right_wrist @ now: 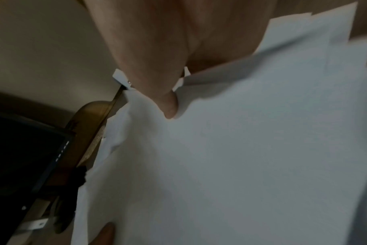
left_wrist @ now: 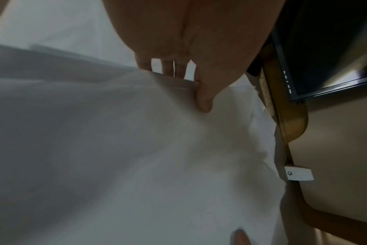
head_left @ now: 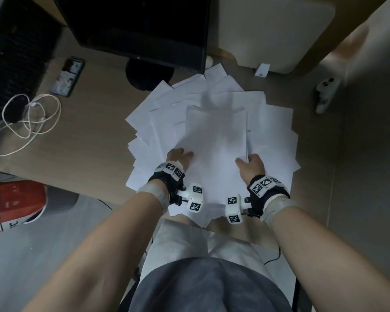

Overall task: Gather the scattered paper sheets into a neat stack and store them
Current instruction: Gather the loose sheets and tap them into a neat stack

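Observation:
Many white paper sheets (head_left: pixel 277 136) lie fanned out on the wooden desk (head_left: pixel 88 136). A thicker bundle of sheets (head_left: pixel 216 131) sits on top of the fan, a little blurred. My left hand (head_left: pixel 178 155) grips the bundle's near left edge; in the left wrist view the thumb (left_wrist: pixel 203 99) presses on top of the bundle (left_wrist: pixel 136 149) and the fingers (left_wrist: pixel 168 66) curl beneath. My right hand (head_left: pixel 250 162) pinches the near right edge, thumb (right_wrist: pixel 170 106) on top of the bundle (right_wrist: pixel 241 157), its fingers hidden under the paper.
A dark monitor (head_left: pixel 144 25) on a round stand rises just behind the papers. A phone (head_left: pixel 69 74) and a coiled white cable (head_left: pixel 29 115) lie at the left, a white controller (head_left: pixel 325 93) at the right, a red box (head_left: pixel 20 199) below the desk's left edge.

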`<state>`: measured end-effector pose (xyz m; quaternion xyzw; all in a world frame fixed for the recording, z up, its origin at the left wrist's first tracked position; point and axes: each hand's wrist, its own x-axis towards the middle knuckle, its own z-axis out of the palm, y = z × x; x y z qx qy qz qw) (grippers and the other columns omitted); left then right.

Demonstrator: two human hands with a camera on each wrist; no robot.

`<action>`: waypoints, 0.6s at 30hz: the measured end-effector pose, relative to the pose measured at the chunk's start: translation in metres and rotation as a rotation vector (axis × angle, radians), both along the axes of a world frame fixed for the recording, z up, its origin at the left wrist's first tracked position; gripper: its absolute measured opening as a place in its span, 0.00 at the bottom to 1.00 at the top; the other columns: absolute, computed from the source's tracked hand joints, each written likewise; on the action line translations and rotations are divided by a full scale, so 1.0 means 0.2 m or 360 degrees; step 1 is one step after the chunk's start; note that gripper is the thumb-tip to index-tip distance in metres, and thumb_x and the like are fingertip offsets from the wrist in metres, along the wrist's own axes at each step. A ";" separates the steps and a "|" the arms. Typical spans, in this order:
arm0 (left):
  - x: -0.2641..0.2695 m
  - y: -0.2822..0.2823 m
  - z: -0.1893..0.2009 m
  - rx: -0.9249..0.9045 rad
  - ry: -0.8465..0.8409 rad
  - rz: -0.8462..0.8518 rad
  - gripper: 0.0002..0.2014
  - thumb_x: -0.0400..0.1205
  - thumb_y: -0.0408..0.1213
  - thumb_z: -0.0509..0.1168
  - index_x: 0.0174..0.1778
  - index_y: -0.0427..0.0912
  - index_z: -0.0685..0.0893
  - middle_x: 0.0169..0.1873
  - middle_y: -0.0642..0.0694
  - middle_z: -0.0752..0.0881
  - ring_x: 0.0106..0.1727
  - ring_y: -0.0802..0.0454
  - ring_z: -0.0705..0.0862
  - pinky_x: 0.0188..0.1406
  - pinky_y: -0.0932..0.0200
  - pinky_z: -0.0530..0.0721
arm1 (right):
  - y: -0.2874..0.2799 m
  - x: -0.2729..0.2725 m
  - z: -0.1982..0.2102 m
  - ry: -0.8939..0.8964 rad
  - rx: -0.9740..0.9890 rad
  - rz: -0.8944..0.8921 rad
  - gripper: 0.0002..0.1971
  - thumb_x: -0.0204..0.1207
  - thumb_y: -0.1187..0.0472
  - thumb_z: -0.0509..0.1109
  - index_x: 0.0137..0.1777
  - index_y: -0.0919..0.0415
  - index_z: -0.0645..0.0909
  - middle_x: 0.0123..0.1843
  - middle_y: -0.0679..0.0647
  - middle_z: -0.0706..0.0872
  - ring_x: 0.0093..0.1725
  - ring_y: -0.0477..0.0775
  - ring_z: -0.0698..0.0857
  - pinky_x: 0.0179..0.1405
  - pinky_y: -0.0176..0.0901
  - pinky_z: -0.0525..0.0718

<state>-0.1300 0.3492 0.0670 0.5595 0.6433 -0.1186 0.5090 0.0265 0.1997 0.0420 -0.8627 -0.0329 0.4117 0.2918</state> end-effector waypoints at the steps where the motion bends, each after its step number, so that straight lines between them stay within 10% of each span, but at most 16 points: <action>1: -0.02 0.00 -0.02 -0.0008 0.0058 -0.0013 0.33 0.78 0.52 0.65 0.78 0.42 0.72 0.76 0.42 0.74 0.73 0.41 0.76 0.75 0.47 0.73 | 0.00 -0.01 0.00 0.0025 -0.0040 0.0027 0.22 0.74 0.50 0.68 0.61 0.66 0.77 0.54 0.60 0.84 0.53 0.63 0.85 0.48 0.46 0.80; 7: -0.08 0.00 -0.03 0.0010 0.0297 -0.0238 0.31 0.80 0.54 0.61 0.79 0.47 0.69 0.78 0.44 0.71 0.78 0.42 0.68 0.79 0.52 0.65 | 0.04 -0.05 0.00 0.0147 -0.0349 0.0243 0.28 0.63 0.53 0.69 0.63 0.65 0.77 0.58 0.61 0.84 0.52 0.64 0.84 0.54 0.51 0.86; 12: -0.10 0.01 -0.03 -0.0114 0.0213 -0.0216 0.35 0.75 0.58 0.60 0.78 0.48 0.69 0.78 0.46 0.69 0.78 0.42 0.69 0.78 0.46 0.68 | 0.07 -0.08 0.00 0.0314 -0.0418 0.0106 0.48 0.71 0.51 0.75 0.78 0.72 0.47 0.58 0.61 0.75 0.59 0.67 0.79 0.61 0.55 0.80; 18: -0.11 0.00 -0.03 -0.0062 0.0052 -0.0036 0.34 0.78 0.37 0.72 0.78 0.33 0.66 0.73 0.39 0.75 0.72 0.41 0.77 0.65 0.57 0.74 | 0.09 -0.09 -0.02 0.0360 -0.0401 0.0171 0.31 0.59 0.44 0.77 0.57 0.65 0.81 0.41 0.58 0.85 0.44 0.63 0.86 0.56 0.61 0.86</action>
